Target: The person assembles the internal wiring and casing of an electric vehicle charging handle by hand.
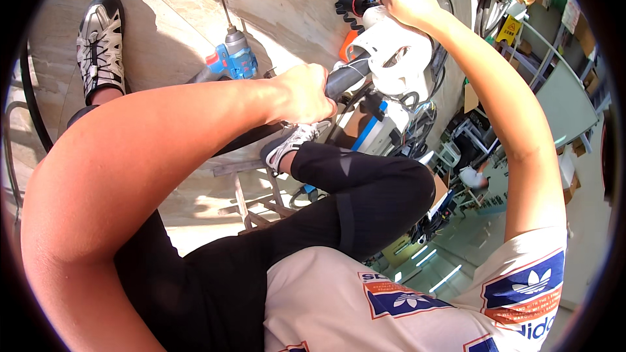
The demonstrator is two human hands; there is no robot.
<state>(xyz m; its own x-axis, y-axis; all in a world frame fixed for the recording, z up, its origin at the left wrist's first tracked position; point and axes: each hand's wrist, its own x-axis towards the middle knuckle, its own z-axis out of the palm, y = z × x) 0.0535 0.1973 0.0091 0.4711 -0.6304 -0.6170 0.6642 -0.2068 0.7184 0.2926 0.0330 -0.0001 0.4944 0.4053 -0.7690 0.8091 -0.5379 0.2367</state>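
Note:
My left hand (pixel 303 94) is closed around a thick dark grey hose (pixel 349 77). The hose's upper end runs into a white plastic fitting (pixel 407 49) with rounded openings. At the top of that fitting my right hand (pixel 407 3) is closed, fingers curled over its upper end; the fingertips are partly hidden. Beside the right hand lies a black cylindrical part (pixel 355 1) with a red ring and a coiled cord. To the left of my left hand, a blue cordless driver (pixel 240 58) with a long thin bit lies on the tiled floor.
Under my raised leg stands a wooden stool (pixel 244 199). A blue-and-white box (pixel 375 127) and tangled cables (pixel 424 130) sit beyond my knee. To the right are a yellow sign (pixel 508 29), a green-topped table (pixel 567 101) and another person (pixel 473 176) farther off.

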